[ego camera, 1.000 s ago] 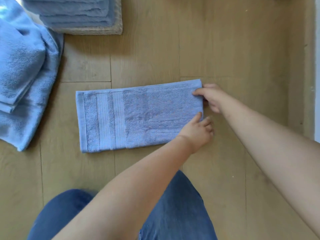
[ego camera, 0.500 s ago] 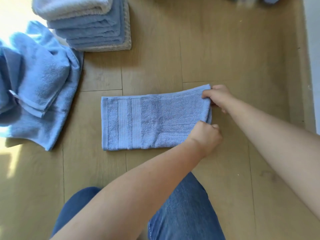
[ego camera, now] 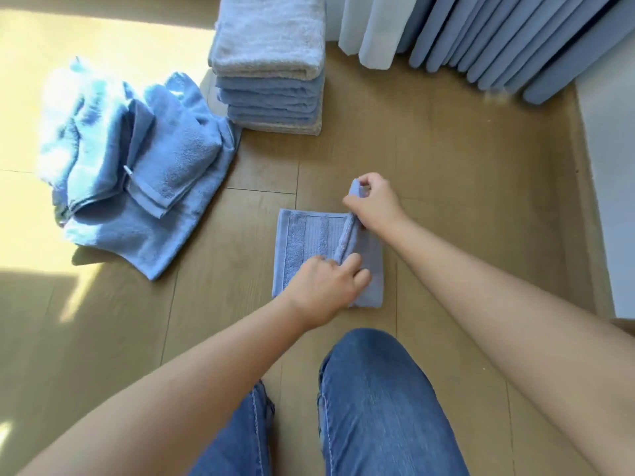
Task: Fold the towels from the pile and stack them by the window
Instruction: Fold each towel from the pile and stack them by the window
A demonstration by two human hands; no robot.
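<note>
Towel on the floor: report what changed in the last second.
The left hand and right hand pinched the towel by its right end, lifted it and are carrying it leftward over the rest. The left end stayed flat on the floor; the loose pile and the folded stack stayed put.

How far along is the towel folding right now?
Done: a folded stack stands by the curtain. In hand: the left hand and right hand pinch the raised edge of the blue towel, mid-fold. Left: the loose pile, plus stacking this one.
</note>
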